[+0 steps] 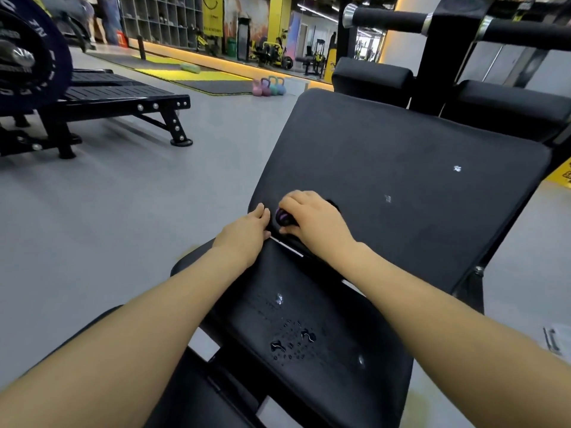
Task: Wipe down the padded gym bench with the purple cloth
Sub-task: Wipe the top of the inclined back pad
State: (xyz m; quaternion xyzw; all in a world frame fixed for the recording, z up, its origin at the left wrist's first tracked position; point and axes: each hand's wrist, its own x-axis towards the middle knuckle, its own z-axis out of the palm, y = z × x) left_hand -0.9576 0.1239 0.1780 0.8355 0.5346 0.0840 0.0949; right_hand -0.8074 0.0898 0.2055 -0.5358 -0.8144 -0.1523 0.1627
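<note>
The black padded gym bench fills the middle and right of the view, its back pad tilted upward and its seat pad nearer me. Water droplets and white specks dot both pads. My right hand rests on the back pad's lower left corner, closed around the bunched purple cloth, of which only a small part shows. My left hand lies flat beside it at the pad's left edge, fingers together, holding nothing.
A black platform machine with a weight plate stands at the left. Several coloured kettlebells sit on the grey floor beyond. Black padded rollers and a frame with handles rise behind the bench.
</note>
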